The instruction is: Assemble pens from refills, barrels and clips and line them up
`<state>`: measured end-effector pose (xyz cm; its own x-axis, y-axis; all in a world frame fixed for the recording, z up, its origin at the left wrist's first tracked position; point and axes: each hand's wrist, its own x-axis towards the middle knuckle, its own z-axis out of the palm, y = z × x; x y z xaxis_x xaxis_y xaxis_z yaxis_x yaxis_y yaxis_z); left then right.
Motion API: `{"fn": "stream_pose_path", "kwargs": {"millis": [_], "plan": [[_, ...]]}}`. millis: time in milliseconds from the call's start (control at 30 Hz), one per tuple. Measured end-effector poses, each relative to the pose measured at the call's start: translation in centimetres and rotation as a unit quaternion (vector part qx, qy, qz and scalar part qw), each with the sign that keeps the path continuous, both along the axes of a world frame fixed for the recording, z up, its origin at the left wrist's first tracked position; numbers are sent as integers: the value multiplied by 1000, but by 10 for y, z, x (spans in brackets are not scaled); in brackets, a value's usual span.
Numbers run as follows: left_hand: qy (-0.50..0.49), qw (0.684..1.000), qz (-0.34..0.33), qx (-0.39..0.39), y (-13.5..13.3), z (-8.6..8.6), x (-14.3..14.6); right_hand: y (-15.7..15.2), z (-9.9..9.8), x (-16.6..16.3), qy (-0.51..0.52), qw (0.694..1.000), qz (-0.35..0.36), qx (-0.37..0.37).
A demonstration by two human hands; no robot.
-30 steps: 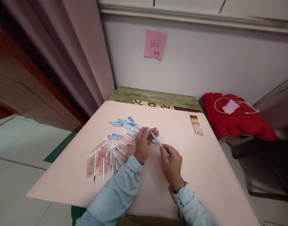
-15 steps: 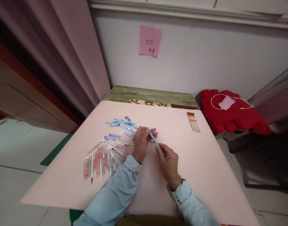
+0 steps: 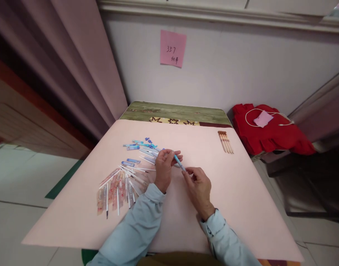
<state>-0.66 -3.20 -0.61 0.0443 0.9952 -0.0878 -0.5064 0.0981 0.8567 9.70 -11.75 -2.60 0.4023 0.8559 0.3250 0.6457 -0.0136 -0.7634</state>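
Pink covering spreads wide between my right hand and the right edge. Both hands' fingers grasp a blue pen, my left hand half uncurled.

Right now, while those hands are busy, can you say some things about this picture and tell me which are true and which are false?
1. The left hand and right hand are on one blue pen. True.
2. The pink note is stuck on the curtain. False: that note is on the wall.
3. A white cord lies on the red cloth. True.
4. The brown-topped pens touch the left hand. False: they lie apart, toward the far right corner of the table.
5. The white sticks are all standing up. False: they lie flat.
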Motion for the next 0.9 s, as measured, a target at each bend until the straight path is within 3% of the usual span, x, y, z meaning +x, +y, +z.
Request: {"fn": "stream_pose_path", "kwargs": {"millis": [367,900], "plan": [[2,1000,6,5,1,3,-3,-1,-1,-1,28,999,17,2],[40,999,-3,24,-2,-8,4,-4,1,-1,23,999,-2,25]]}}
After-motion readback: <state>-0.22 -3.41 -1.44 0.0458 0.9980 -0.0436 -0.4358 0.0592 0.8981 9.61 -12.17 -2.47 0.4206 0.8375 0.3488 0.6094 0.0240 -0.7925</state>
